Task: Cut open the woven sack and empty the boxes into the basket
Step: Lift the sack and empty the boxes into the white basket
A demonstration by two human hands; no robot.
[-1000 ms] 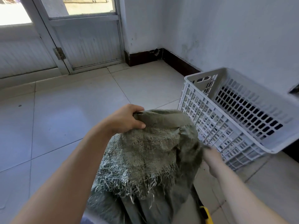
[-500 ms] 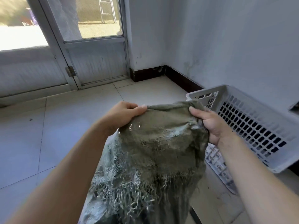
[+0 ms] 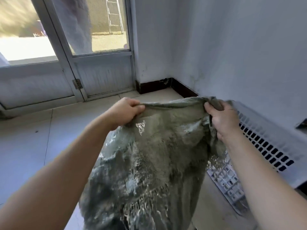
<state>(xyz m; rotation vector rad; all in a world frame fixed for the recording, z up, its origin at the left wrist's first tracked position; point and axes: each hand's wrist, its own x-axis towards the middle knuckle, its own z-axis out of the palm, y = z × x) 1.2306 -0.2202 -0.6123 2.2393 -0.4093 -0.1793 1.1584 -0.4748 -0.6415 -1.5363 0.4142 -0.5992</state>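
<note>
Plain white walls [image 3: 232,47] and a pale tiled floor [image 3: 25,146] take up most of the room, with a dark skirting board [image 3: 152,85] running round the corner. Over on the left is a metal-framed glass door [image 3: 103,75], and you can see a ladder [image 3: 114,15] outside through the pane. The woven sack [image 3: 157,155] is held up in mid-air in front of the person. It hangs across the white plastic basket [image 3: 265,138] by the right wall and blocks its near end. The sack is grey-green, coarse, crumpled and kinda blurry, with pale frayed threads lower down. The left hand [image 3: 123,112] grips one end of the top edge and the right hand [image 3: 222,118] has the other end bunched in its fist, so the edge is stretched between them.
</note>
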